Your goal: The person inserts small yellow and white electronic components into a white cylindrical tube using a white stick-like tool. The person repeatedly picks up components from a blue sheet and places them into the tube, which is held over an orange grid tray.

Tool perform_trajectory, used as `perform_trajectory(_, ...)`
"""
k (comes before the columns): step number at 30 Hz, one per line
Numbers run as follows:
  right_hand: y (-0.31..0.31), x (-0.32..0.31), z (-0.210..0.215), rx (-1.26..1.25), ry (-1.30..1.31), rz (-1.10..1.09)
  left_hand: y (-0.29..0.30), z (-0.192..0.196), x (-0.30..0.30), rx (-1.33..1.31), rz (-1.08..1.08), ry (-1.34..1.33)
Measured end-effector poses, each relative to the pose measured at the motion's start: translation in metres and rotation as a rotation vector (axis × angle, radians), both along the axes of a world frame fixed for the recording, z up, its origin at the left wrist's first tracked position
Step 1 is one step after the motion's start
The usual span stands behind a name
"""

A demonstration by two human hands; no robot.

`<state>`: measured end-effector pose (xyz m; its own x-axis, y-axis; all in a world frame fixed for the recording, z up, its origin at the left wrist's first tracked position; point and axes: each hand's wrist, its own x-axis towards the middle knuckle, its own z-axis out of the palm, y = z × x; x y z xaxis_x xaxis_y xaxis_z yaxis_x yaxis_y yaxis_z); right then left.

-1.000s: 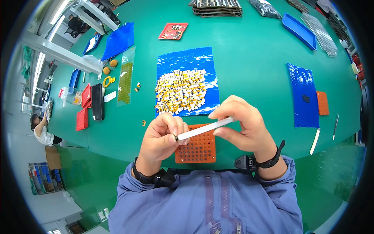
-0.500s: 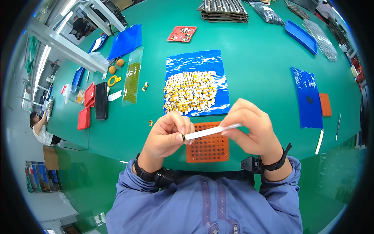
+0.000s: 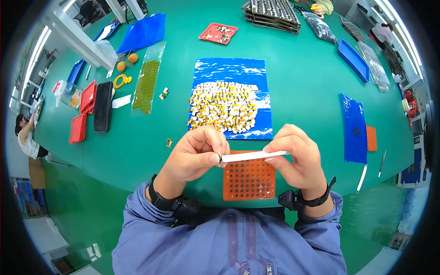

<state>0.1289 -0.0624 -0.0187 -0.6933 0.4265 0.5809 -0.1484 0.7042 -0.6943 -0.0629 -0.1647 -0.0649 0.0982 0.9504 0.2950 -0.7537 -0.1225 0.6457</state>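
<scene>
My left hand is closed, its thumb and fingers pinching a tiny dark part too small to name. My right hand grips the right end of a flat white stick. The stick's left tip meets the small part at my left fingertips. Both hands hover above an orange tray with rows of holes, many filled with small dark round pieces. Just beyond lies a blue sheet bearing a heap of small white and amber pieces.
On the left are a black case, red trays, yellow scissors and a bag of amber strips. A red tray of parts sits beyond. Right lie a blue sheet, tweezers and a blue tray.
The view has shifted slightly. The white stick has turned nearer to level, and both hands keep their grips.
</scene>
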Motion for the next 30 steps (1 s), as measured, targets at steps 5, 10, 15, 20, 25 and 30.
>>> perform_trajectory(5,0.005,0.005,0.002,-0.001,-0.166,0.026,-0.003,-0.001,0.000,-0.013,-0.020,0.015)
perform_trajectory(10,0.006,0.006,0.002,-0.015,-0.169,0.032,-0.003,-0.001,0.000,-0.034,0.047,0.061)
perform_trajectory(15,0.000,0.004,-0.005,-0.121,0.046,-0.013,-0.005,0.001,0.001,-0.051,0.261,0.237)
perform_trajectory(20,0.002,0.006,-0.004,-0.152,0.259,0.022,-0.001,0.005,0.003,-0.094,0.359,0.215)
perform_trajectory(25,-0.007,0.012,-0.003,-0.110,0.215,0.038,-0.003,0.006,-0.007,-0.137,0.417,0.262)
perform_trajectory(30,-0.012,0.004,-0.005,0.089,0.112,0.081,-0.006,0.012,-0.004,-0.155,0.623,0.582)
